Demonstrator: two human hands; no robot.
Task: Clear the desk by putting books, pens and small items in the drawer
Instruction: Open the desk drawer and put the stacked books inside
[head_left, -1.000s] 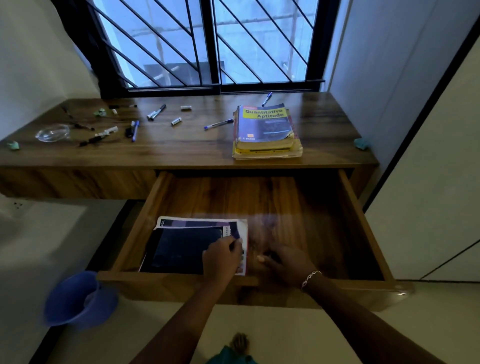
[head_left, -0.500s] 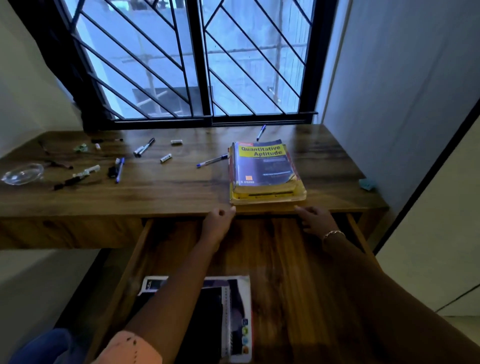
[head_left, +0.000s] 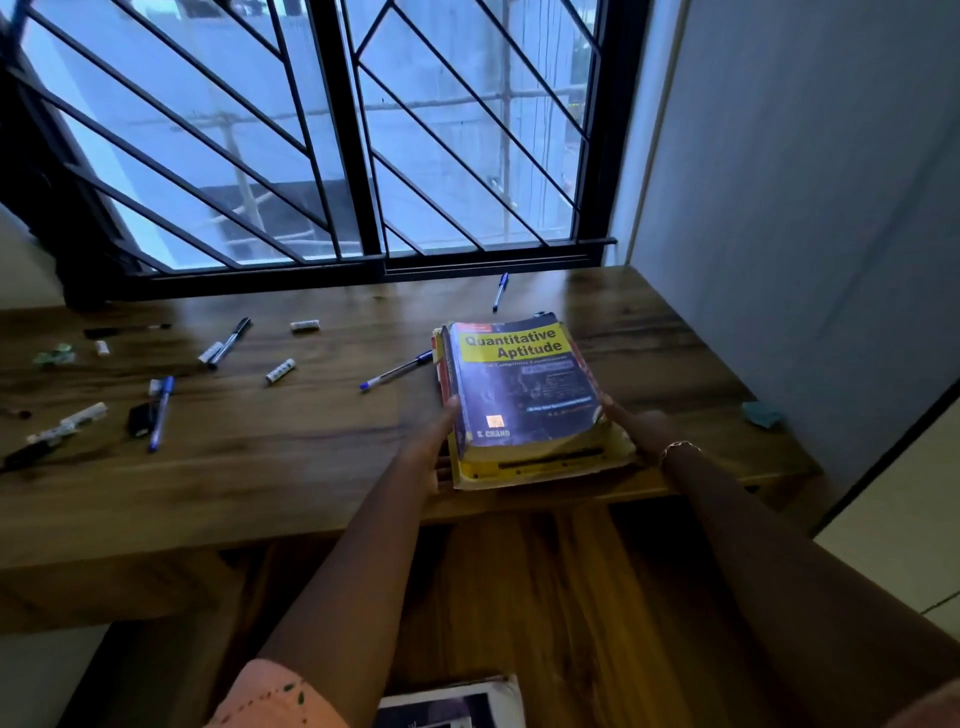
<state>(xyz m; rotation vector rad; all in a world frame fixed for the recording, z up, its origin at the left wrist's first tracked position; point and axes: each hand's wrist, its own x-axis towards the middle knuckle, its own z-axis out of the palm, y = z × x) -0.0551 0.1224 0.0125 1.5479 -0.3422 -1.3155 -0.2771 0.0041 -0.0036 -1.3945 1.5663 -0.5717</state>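
A stack of books, with a yellow and blue "Quantitative Aptitude" book on top, lies at the front edge of the wooden desk. My left hand grips the stack's left side, thumb up along the spines. My right hand, a bracelet at its wrist, holds the right side. The open drawer is below the stack, with a dark-covered book at its near left. Blue pens and a black pen lie scattered on the desk.
Small white cylinders, markers and a green scrap litter the desk's left half. A teal item sits at the right edge. A barred window backs the desk; a wall stands on the right.
Both hands left the drawer, rose to the desk edge and now hold the book stack on both sides. My view tilted up toward the desk.
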